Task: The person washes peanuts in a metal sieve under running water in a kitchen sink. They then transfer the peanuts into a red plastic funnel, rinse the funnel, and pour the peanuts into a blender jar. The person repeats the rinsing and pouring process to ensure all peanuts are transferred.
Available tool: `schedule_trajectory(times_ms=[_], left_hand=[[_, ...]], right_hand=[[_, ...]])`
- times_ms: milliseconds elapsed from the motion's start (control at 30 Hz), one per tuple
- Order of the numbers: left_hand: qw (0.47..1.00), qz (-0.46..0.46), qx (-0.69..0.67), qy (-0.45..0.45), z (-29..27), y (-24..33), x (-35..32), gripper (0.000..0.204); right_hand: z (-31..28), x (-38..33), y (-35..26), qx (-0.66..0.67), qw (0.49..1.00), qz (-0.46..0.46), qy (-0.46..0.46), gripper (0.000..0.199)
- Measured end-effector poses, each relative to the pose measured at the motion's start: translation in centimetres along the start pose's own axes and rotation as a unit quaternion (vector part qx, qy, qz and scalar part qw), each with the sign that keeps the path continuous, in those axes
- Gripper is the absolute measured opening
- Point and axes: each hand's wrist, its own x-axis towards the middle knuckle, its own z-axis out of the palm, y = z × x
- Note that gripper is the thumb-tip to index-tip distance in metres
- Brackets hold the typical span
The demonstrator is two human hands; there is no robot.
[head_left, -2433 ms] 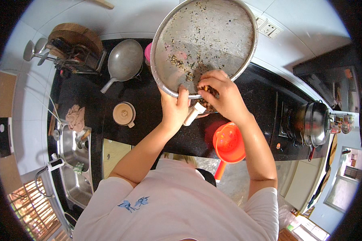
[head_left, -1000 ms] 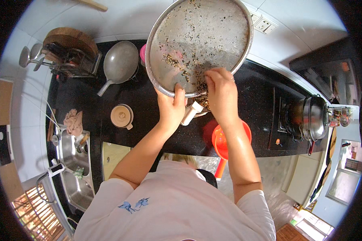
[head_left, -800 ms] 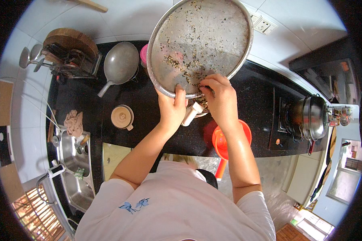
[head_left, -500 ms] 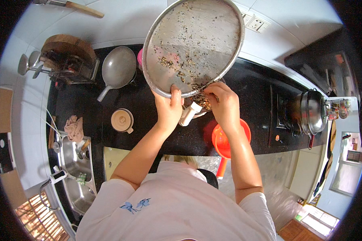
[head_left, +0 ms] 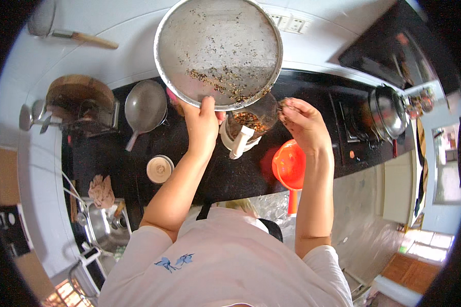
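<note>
My left hand (head_left: pixel 204 128) grips the near rim of a round metal sieve (head_left: pixel 210 30), thumb over the edge. The sieve is tilted, with mixed dark and yellow grains (head_left: pixel 215 79) scattered on its mesh, thickest toward the near right edge. Under that edge stands a blender jug (head_left: pixel 241 142) with a clear wall and a white handle, partly filled with mixed grains. To the right of the jug, my right hand (head_left: pixel 308 128) is raised with its fingers closed. Dark bits of grain show at its fingertips.
An orange scoop (head_left: pixel 290 166) lies by the counter's front edge, near my right forearm. Left of the jug are a beige lid (head_left: pixel 160 169) and a grey pan (head_left: pixel 146 108). A sink (head_left: pixel 105 230) is at lower left; a lidded metal pot (head_left: pixel 389 112) stands far right.
My right hand has moved off the sieve's edge to the right, bits of grain at its fingertips. The sieve and left hand have shifted left in view, leaving more of the jug showing.
</note>
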Motion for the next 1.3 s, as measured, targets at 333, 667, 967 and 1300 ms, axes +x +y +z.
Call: schedule_trajectory(times_ms=[333,667,967,1300], left_hand=[[0.987,-0.05,-0.015,-0.153,6.0,-2.4,-7.9,0.05],[0.985,-0.054,0.133,-0.09,7.4,-15.0,-19.5,0.065],[0.954,0.05,0.29,-0.051,7.0,-23.0,-22.7,0.064],[0.904,0.046,0.42,-0.07,5.1,-24.6,-24.1,0.063]], right_hand=[[-17.2,-7.0,5.7,0.046,0.987,0.003,0.157,0.015],[-27.6,-1.1,15.3,0.098,0.953,0.177,0.224,0.029],[-31.4,0.9,23.4,-0.374,0.901,0.084,0.202,0.022],[-28.6,-0.3,19.5,-0.387,0.859,-0.04,0.332,0.026]])
